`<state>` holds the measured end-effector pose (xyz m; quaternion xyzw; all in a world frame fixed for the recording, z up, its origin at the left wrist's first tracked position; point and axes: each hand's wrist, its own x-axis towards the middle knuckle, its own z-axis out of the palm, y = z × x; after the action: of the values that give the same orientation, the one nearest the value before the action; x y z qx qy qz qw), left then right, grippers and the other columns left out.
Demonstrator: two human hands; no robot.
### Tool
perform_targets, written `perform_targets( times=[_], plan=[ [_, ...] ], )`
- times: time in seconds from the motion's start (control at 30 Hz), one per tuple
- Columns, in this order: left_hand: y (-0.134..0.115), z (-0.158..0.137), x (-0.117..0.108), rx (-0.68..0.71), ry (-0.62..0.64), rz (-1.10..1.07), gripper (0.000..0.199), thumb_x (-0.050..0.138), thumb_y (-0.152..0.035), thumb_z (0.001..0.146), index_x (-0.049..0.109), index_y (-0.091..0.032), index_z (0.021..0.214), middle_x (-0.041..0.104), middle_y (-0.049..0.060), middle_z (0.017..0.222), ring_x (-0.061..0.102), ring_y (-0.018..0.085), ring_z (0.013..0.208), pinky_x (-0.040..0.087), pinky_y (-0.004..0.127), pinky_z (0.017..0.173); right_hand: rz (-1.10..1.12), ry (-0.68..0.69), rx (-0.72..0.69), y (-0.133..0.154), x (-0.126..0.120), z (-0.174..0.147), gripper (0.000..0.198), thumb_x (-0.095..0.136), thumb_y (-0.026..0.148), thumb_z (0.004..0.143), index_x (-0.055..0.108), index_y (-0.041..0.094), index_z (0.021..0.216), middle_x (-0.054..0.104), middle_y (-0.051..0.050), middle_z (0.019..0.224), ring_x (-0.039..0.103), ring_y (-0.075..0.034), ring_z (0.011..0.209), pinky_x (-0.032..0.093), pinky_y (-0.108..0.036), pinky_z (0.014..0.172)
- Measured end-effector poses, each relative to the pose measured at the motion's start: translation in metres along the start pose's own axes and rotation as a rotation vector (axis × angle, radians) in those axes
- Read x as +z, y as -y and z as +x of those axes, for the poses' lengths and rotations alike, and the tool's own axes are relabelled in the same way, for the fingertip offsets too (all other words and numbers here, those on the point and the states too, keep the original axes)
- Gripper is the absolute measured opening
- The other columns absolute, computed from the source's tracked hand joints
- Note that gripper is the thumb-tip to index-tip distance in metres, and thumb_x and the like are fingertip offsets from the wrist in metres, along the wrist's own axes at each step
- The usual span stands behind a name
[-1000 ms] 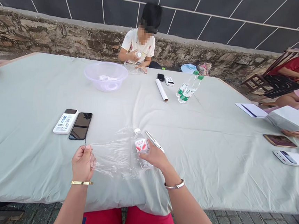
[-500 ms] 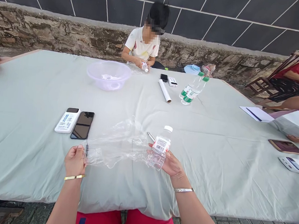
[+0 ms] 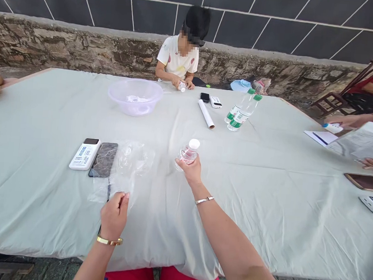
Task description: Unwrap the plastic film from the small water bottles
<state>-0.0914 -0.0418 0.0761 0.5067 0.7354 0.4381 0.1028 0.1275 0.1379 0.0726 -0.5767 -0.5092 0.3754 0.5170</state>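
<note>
My right hand is wrapped round a small clear plastic bottle with a white cap and a red and white label. The bottle stands nearly upright over the middle of the table; whether its base touches the cloth is hidden. My left hand, closed in a fist, grips the near end of a thin clear plastic bag. The bag's crumpled far part spreads over the cloth and across a black phone. Beside that phone lies a white power bank.
A pale purple basin stands farther back, and a white paper roll lies right of it. Two green-capped water bottles stand nearby. Across the table a person handles a similar bottle. At right, another person's hands hold papers.
My right hand has moved the bottle forward and left, away from the bag. My left hand has shifted right and slightly down, and the bag now bunches over the phone.
</note>
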Motion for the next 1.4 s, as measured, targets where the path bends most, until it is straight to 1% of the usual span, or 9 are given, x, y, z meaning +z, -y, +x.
perform_targets(
  times=[0.3,0.4,0.53,0.7,0.83,0.97,1.13,1.27,1.4],
  plan=[
    [-0.031,-0.011,0.023,0.04,0.438,-0.046,0.029,0.044,-0.037,0.084,0.043,-0.022,0.059,0.042,-0.004,0.048,0.037,0.013,0.045,0.024,0.026,0.051,-0.178,0.007,-0.024,0.005,-0.009,-0.01,0.078,0.072,0.046,0.06,0.044,0.016,0.127,0.057,-0.014,0.123,0.054,-0.026,0.111,0.043,-0.041,0.093],
    [-0.046,-0.01,0.022,0.016,0.568,-0.134,0.029,0.047,-0.036,0.082,0.041,-0.022,0.057,0.039,-0.004,0.048,0.034,0.012,0.046,0.024,0.025,0.05,-0.171,-0.108,-0.073,0.015,-0.027,-0.041,0.052,0.056,0.051,0.078,0.053,0.017,0.118,0.06,-0.013,0.117,0.056,-0.023,0.107,0.044,-0.041,0.093],
    [-0.07,-0.008,0.008,-0.105,0.839,-0.409,0.031,0.05,-0.041,0.083,0.042,-0.021,0.06,0.035,-0.006,0.049,0.031,0.01,0.046,0.025,0.024,0.048,0.061,0.276,-0.098,0.04,-0.035,-0.074,0.037,0.049,0.054,0.085,0.064,0.02,0.085,0.067,-0.006,0.088,0.063,-0.02,0.086,0.05,-0.037,0.083],
    [-0.093,-0.009,-0.017,-0.277,1.11,-0.753,0.037,0.057,-0.054,0.077,0.047,-0.021,0.063,0.038,-0.005,0.051,0.032,0.009,0.043,0.027,0.024,0.043,0.409,0.723,-0.052,0.068,-0.014,-0.081,0.052,0.038,0.063,0.088,0.062,0.02,0.102,0.067,-0.008,0.105,0.061,-0.022,0.103,0.045,-0.041,0.093],
    [-0.095,-0.003,-0.026,-0.337,1.023,-0.939,0.046,0.064,-0.061,0.068,0.048,-0.019,0.057,0.04,-0.003,0.048,0.032,0.008,0.04,0.025,0.023,0.039,0.367,0.979,-0.028,0.056,0.002,-0.098,0.063,0.028,0.066,0.088,0.06,0.018,0.113,0.066,-0.008,0.105,0.059,-0.02,0.104,0.042,-0.039,0.095],
    [-0.088,0.016,-0.027,-0.357,0.726,-0.911,0.041,0.065,-0.054,0.073,0.05,-0.018,0.06,0.043,-0.004,0.048,0.036,0.007,0.042,0.029,0.02,0.042,0.305,1.16,0.065,0.032,0.0,-0.112,0.082,0.015,0.078,0.081,0.064,0.014,0.098,0.064,-0.008,0.093,0.057,-0.019,0.089,0.045,-0.037,0.087],
    [-0.051,0.044,-0.025,-0.402,0.274,-0.592,0.032,0.063,-0.049,0.074,0.054,-0.019,0.067,0.04,-0.007,0.049,0.037,0.007,0.042,0.036,0.02,0.042,0.126,1.477,0.269,0.03,-0.022,-0.105,0.055,0.068,0.062,0.063,0.058,0.017,0.092,0.052,0.004,0.067,0.05,-0.011,0.059,0.044,-0.024,0.054],
    [-0.018,0.055,-0.032,-0.428,0.108,-0.282,0.037,0.066,-0.052,0.068,0.061,-0.019,0.086,0.049,-0.004,0.059,0.046,0.011,0.048,0.045,0.024,0.046,-0.289,1.339,0.163,0.043,-0.038,-0.093,0.006,0.055,0.023,0.073,0.056,0.017,0.074,0.045,0.006,0.06,0.041,-0.007,0.054,0.031,-0.018,0.048],
    [-0.023,0.048,-0.041,-0.14,0.197,-0.204,0.062,0.062,-0.057,0.07,0.052,-0.023,0.121,0.057,0.011,0.117,0.055,0.027,0.107,0.047,0.043,0.09,-0.471,1.31,-0.025,0.059,-0.044,-0.081,0.008,0.046,0.012,0.067,0.051,0.017,0.064,0.043,0.006,0.058,0.038,-0.006,0.054,0.027,-0.018,0.049]
  ],
)
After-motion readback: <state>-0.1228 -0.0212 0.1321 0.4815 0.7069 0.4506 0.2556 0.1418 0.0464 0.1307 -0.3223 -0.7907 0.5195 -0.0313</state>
